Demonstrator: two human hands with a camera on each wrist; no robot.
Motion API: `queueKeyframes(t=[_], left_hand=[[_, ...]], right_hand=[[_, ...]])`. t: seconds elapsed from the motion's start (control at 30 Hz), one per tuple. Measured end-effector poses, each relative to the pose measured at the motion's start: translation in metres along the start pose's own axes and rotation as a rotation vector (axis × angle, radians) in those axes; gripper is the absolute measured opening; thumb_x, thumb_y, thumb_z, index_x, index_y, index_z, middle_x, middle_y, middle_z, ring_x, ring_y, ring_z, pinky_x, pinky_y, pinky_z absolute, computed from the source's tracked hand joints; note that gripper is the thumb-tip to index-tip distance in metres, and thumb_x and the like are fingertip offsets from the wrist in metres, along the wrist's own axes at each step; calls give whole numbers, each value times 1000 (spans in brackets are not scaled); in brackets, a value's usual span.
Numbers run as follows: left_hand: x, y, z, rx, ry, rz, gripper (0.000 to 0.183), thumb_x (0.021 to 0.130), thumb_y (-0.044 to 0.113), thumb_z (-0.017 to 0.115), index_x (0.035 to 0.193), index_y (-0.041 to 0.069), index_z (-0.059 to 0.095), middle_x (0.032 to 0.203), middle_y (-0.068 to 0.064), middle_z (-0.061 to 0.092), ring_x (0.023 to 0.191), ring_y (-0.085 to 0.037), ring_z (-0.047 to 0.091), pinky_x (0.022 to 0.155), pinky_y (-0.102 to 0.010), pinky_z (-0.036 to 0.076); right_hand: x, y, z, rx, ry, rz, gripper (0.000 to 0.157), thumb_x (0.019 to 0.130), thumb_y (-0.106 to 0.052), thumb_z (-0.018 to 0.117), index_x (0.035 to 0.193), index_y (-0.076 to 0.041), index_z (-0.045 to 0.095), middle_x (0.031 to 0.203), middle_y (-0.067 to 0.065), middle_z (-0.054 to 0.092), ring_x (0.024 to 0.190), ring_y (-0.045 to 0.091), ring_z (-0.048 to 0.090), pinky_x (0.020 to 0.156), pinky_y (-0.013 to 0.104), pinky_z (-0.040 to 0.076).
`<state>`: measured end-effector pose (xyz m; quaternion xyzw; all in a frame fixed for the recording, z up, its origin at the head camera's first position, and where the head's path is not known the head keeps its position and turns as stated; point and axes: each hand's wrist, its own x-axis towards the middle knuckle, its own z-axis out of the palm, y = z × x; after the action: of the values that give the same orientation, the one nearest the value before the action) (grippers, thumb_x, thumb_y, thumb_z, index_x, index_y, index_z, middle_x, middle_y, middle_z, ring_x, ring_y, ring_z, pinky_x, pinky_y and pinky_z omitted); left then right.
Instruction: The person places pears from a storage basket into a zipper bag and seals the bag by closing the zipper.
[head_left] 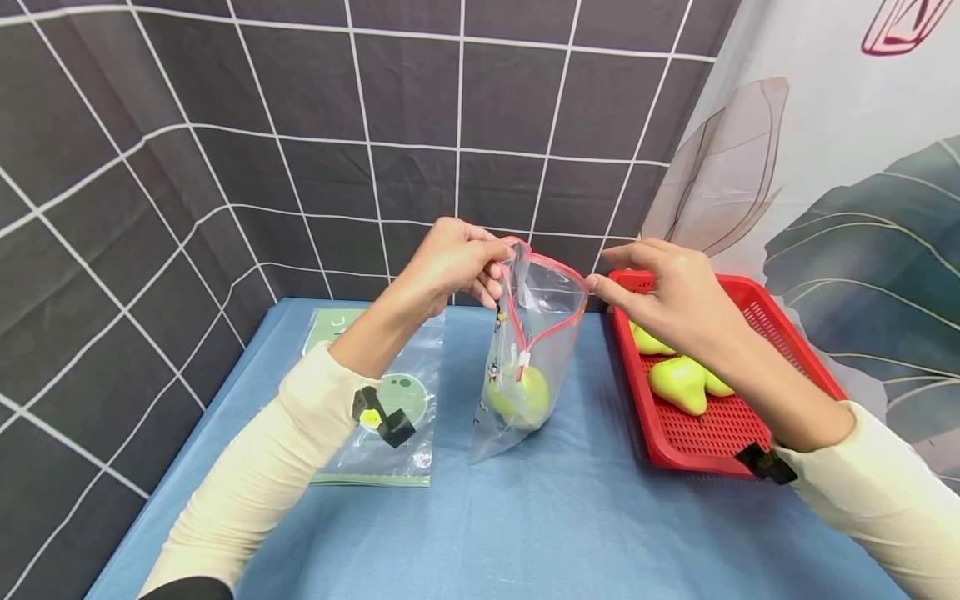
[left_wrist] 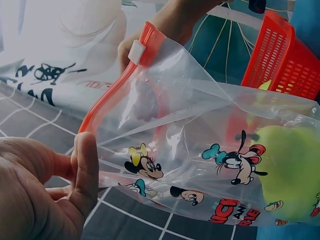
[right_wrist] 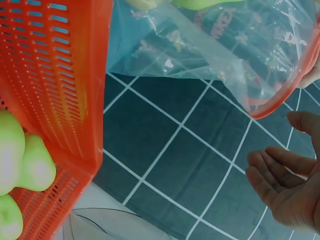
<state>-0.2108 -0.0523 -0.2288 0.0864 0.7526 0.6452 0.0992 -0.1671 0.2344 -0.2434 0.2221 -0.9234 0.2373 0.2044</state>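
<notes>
A clear slider zip bag (head_left: 558,325) with red trim and cartoon prints hangs upright over the table, its mouth spread. Inside its bottom lies a yellow-green fruit (head_left: 522,398). My left hand (head_left: 457,257) pinches the rim at the bag's left side; the left wrist view shows the thumb and fingers meeting on the red edge. On the far side of the mouth, my right hand (head_left: 667,287) is held with fingers spread. In the right wrist view its thumb tip is close to the red rim, and the palm holds nothing. The white slider (left_wrist: 137,52) sits along the trim.
At the right stands a red perforated basket (head_left: 660,442) with several yellow-green pears (head_left: 678,383), partly under my right forearm. A flat clear bag (head_left: 375,467) with green print lies at the left, partly beneath my left arm. A dark tile-patterned backdrop (head_left: 405,92) rises behind the blue-covered table.
</notes>
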Motion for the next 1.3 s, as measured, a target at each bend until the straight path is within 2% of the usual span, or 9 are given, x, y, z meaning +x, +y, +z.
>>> queueKeyframes(t=[0.17,0.37,0.53,0.63,0.73,0.87,1.0,1.3], left_hand=[[0,0,0,12,18,16,21,107,11,74,108,-10,80,65,-5,65,48,-12,65,51,-28,65],[0,2,0,71,53,29,21,104,13,81,102,-8,82,67,-8,69,47,-13,67,50,-29,64],[-1,6,1,167,83,41,12,104,5,75,107,-3,84,64,-8,67,46,-14,64,47,-29,63],[-2,9,2,216,100,41,17,103,1,70,113,2,84,63,-9,68,45,-15,62,45,-28,60],[-3,12,3,251,111,34,21,102,0,66,113,3,84,63,-10,70,45,-14,63,46,-28,61],[-3,14,4,274,108,21,12,103,6,74,105,0,84,63,-8,70,46,-13,66,49,-30,64],[-3,14,3,284,85,20,18,104,18,83,102,0,85,66,-8,71,47,-14,67,52,-32,66],[-3,11,4,283,80,65,15,108,7,71,108,2,85,65,-9,70,46,-15,66,48,-32,64]], right_hand=[[-1,4,0,-24,-9,4,43,102,-33,83,133,-4,80,126,19,81,106,37,76,88,56,60],[-2,8,-1,-19,-19,25,42,102,-32,83,133,-3,80,126,21,82,112,40,75,94,63,60],[-3,11,-2,-9,-21,40,43,102,-32,83,135,-4,80,131,23,81,121,43,74,100,67,60],[-4,12,-3,-4,-21,44,43,102,-32,83,135,-4,80,132,23,81,124,44,74,102,68,59],[-5,14,-4,-3,-20,45,43,102,-32,83,135,-4,80,132,23,81,123,44,74,101,67,59],[-6,16,-5,-3,-23,53,43,103,-32,82,135,-4,80,133,22,80,124,43,74,101,66,60],[-7,17,-6,0,-27,61,43,103,-33,82,135,-4,80,133,21,80,125,42,73,101,65,60],[-9,19,-7,3,-25,66,43,104,-33,81,135,-4,80,133,21,80,125,42,73,102,64,59]])
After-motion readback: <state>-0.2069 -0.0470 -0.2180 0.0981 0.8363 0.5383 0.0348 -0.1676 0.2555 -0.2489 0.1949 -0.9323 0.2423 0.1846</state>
